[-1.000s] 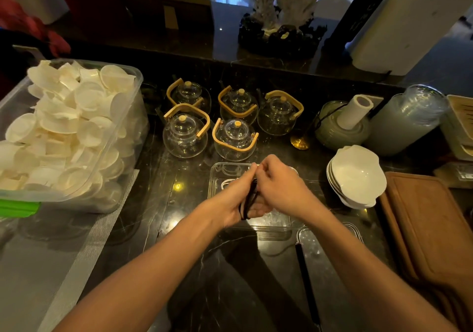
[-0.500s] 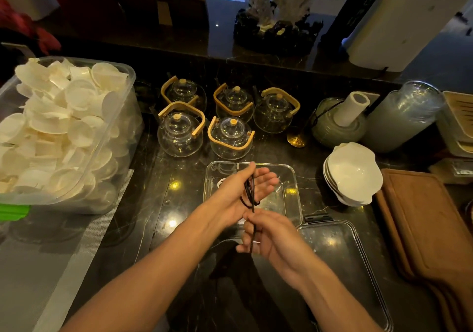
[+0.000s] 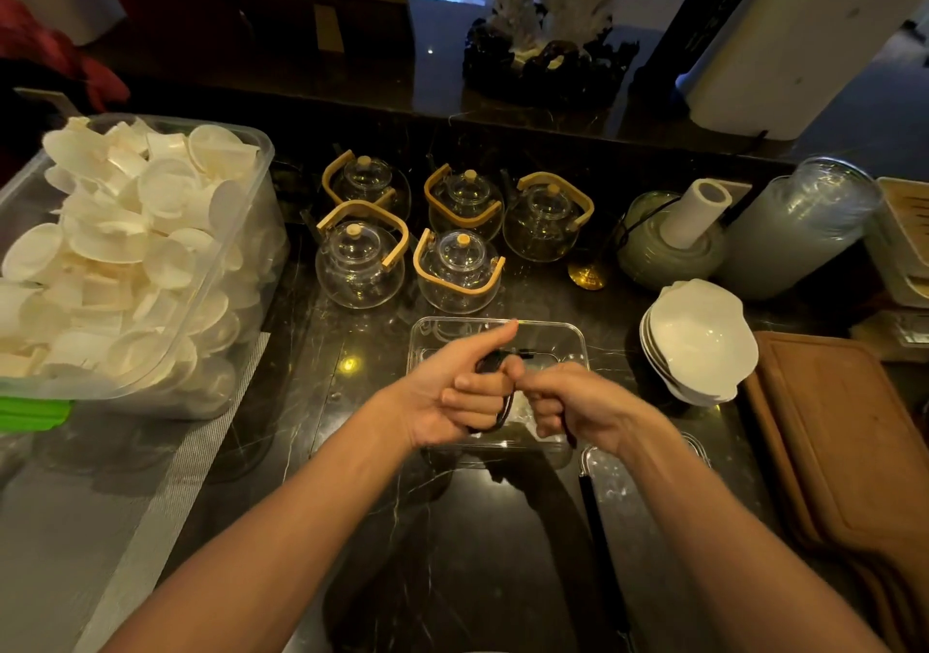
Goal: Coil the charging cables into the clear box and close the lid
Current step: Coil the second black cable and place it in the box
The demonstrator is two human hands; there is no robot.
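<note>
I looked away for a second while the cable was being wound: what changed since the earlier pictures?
The right hand came back up from below to meet the left hand, laying another turn of the black cable round its fingers. The clear box and teapots stayed put.

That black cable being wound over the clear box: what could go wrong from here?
The black cable, wrapped round the left hand and pulled by the right hand, may spring loose when let go and spill over the rim of the clear box. An elbow swing could also knock the glass teapots just behind.
</note>
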